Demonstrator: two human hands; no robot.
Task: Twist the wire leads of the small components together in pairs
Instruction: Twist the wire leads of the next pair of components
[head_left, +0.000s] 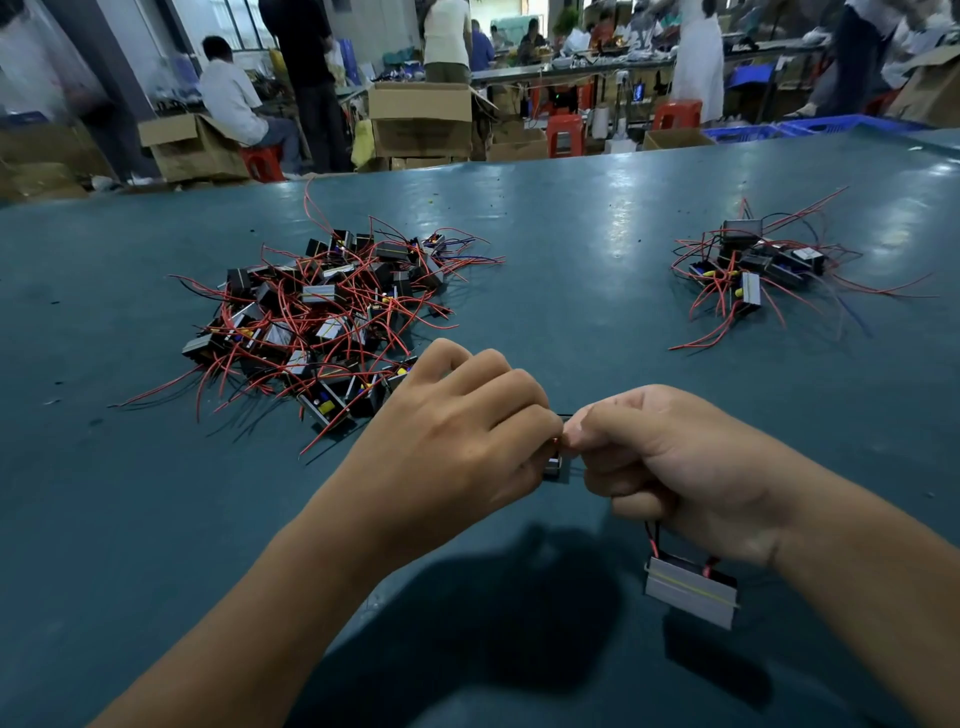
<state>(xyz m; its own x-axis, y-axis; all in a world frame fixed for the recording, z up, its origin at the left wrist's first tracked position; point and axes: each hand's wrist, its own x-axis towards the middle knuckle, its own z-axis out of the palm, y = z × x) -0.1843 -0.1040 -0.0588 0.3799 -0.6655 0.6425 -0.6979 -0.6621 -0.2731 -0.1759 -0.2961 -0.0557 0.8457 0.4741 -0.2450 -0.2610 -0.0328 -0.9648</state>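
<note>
Head view looks down on two bare hands meeting just above a dark teal counter (571, 234). The left hand (457, 421) has its fingers curled, and its grip is clenched on the wire ends where it meets the right hand (670, 457), whose thumb and forefinger pinch the same spot; a small glint of bare copper shows at the joint (557, 441) between the two sets of fingertips. A small black component (555, 470) sits just under the left fingertips, partly hidden, and a grey component (691, 590) hangs by its red and black leads below the right palm, clear of the counter. Holding the pair up like this seems meant to let the bodies dangle out of the way, so that only the stripped ends are turned against each other. How many turns the joint has taken cannot be told; the fingers cover most of it. To the left, near the left hand, lies a large heap of components (322, 312) with loose red leads sprawling outward, probably the stock not yet paired. Well apart on the right lies a smaller heap (758, 265), likely the finished pairs, so most of the task appears to remain.
</note>
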